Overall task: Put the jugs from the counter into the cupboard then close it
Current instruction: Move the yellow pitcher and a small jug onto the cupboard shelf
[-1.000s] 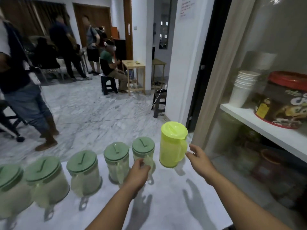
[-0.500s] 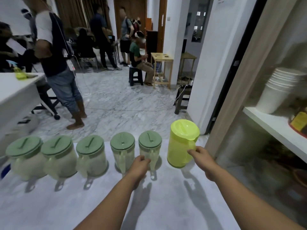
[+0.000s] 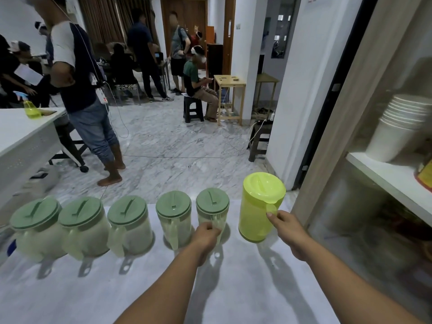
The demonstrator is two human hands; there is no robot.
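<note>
2 bare forearms reach out over the pale worktop [image 3: 233,288] toward a row of 6 jugs standing along its far edge. The left hand [image 3: 205,237] has its fingers [image 3: 211,226] clenched around the handle of the clear jug with a green lid [image 3: 212,208] that stands 5th from the left. The right hand [image 3: 288,228] grasps the handle of the lime-yellow jug [image 3: 258,206] at the right end of the row, thumb on top of the handle just below the spout. Both jugs look to be resting upright on the worktop, just beside each other but apart.

To the left stand 4 more green-lidded jugs [image 3: 127,224], upright, close together, handles facing the person.

On the right is the cupboard [image 3: 364,113], its interior in view behind the pale frame. On its white shelf [image 3: 385,174] sits a stack of white cups [image 3: 397,129], with part of a red-rimmed container [image 3: 424,174] at the frame edge. The space under the shelf is dim and unclear.

Beyond the worktop lies a marble floor [image 3: 168,146], where several people stand or sit, near a small wooden table [image 3: 229,80] and a white desk [image 3: 21,132] on the left.
</note>
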